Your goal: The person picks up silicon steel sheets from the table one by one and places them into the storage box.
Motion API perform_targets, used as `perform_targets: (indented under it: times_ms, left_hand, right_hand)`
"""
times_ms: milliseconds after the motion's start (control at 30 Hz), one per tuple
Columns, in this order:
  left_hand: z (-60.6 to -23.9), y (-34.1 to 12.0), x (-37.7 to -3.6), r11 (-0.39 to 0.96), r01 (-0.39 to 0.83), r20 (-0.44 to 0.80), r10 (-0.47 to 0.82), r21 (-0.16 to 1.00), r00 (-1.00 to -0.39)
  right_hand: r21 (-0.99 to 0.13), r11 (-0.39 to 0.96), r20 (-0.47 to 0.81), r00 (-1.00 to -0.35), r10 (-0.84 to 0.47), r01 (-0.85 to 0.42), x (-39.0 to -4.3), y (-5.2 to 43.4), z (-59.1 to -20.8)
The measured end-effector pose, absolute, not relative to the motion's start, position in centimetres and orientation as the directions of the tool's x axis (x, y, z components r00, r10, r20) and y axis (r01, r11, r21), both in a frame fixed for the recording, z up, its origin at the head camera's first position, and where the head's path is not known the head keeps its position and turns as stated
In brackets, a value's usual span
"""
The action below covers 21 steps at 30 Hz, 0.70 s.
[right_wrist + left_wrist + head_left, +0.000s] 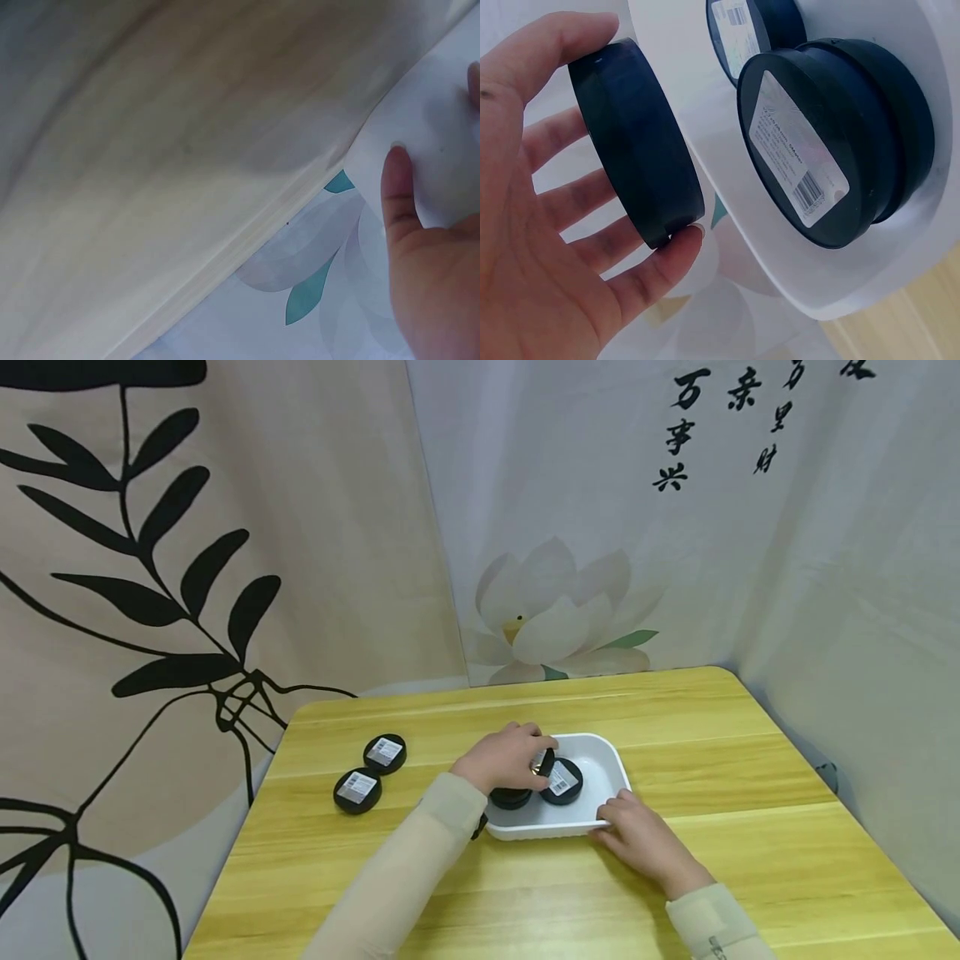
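Observation:
My left hand [517, 758] is over the left half of a white tray [603, 752] and grips a black round tin [637, 142] on edge between thumb and fingertips [686, 240]. In the tray lies a labelled black tin [562, 781], with another black tin [510, 797] partly hidden under my hand. The left wrist view shows two tins stacked [832, 142] in the tray [727, 225], and a third labelled tin [750, 30] behind them. My right hand [637, 835] rests against the tray's near right corner. Its fingers [397, 187] lie flat on the tray's white wall [435, 127].
Two more labelled black tins [385, 753] [357, 790] lie on the yellow wooden table [712, 760] left of the tray. Printed fabric walls close in the table at the back, left and right. The table's left edge runs near the loose tins.

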State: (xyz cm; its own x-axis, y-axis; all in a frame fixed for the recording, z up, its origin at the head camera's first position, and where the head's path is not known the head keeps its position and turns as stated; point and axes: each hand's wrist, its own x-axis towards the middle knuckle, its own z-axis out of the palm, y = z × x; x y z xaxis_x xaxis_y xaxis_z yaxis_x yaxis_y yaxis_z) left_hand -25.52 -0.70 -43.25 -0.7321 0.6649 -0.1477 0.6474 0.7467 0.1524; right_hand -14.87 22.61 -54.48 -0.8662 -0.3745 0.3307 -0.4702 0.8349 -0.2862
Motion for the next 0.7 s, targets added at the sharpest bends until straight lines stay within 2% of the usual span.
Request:
perform_targets:
  times_ms: [200, 700]
  left_hand:
    - [-43.55, -0.37, -25.83, 0.742, 0.653, -0.142, 0.670, 0.148, -0.729]
    - [-44.10, 0.24, -26.14, 0.736, 0.658, -0.156, 0.677, 0.158, -0.719]
  right_hand:
    - [-0.272, 0.832, 0.343, -0.857, -0.386, -0.484, -15.03, 22.69, -54.50]
    - [-0.271, 0.854, 0.296, -0.883, -0.365, -0.444, -14.99, 22.64, -54.49]
